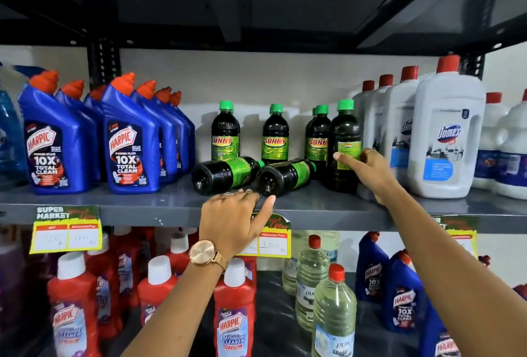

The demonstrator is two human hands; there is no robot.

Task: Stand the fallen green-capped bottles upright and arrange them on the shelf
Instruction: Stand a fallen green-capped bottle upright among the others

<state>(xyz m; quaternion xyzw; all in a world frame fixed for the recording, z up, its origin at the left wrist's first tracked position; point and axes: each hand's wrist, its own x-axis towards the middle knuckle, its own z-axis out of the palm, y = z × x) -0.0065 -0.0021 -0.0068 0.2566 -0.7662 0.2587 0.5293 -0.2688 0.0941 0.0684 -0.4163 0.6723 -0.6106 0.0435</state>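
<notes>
Two dark green-capped bottles lie on their sides on the grey shelf, bases toward me: one on the left, one on the right. Behind them several more stand upright, among them one at the back left and one in the middle. My right hand grips the front right upright bottle, thumb across its label. My left hand hovers at the shelf's front edge just below the fallen bottles, fingers spread, holding nothing.
Blue Harpic bottles crowd the shelf to the left and white Domex jugs to the right. A lower shelf holds red Harpic bottles and clear bottles. Price tags hang from the shelf edge.
</notes>
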